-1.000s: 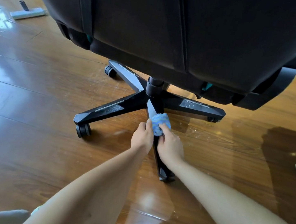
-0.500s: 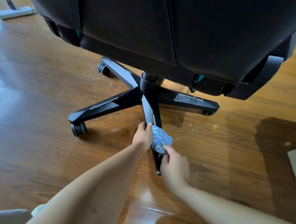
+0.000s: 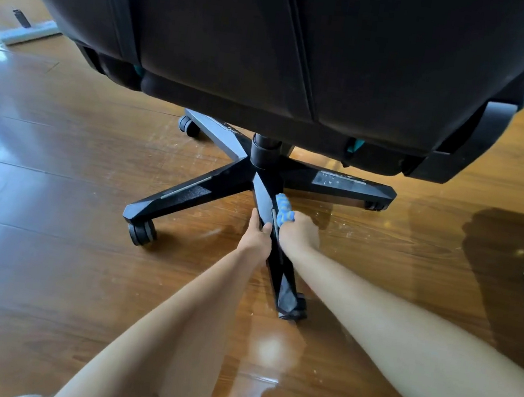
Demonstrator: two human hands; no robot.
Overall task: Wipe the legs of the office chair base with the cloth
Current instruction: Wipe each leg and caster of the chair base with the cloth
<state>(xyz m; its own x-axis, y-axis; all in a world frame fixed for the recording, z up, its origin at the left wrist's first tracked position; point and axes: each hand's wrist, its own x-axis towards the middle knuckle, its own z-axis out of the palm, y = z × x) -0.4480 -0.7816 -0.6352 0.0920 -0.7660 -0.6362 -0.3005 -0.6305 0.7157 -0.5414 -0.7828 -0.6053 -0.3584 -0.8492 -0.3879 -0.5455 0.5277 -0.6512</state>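
While the left hand (image 3: 257,236) grips the mid-frame leg (image 3: 282,274) and the right hand (image 3: 301,233), curled round the cloth (image 3: 283,208), presses it on that leg's side, wiping looks underway; next, slide toward the wheel (image 3: 298,306).

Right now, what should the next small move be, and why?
Probably draw the right hand and blue cloth down the near leg toward its caster: the cloth sits high by the hub, while the left hand grips the leg.

Black chair base (image 3: 208,188) showing pale grey stripes, blue cloth (image 3: 284,211) showing lighter bands, brown plank floor (image 3: 44,269) glinting white, dark seat (image 3: 273,50) showing teal accents.
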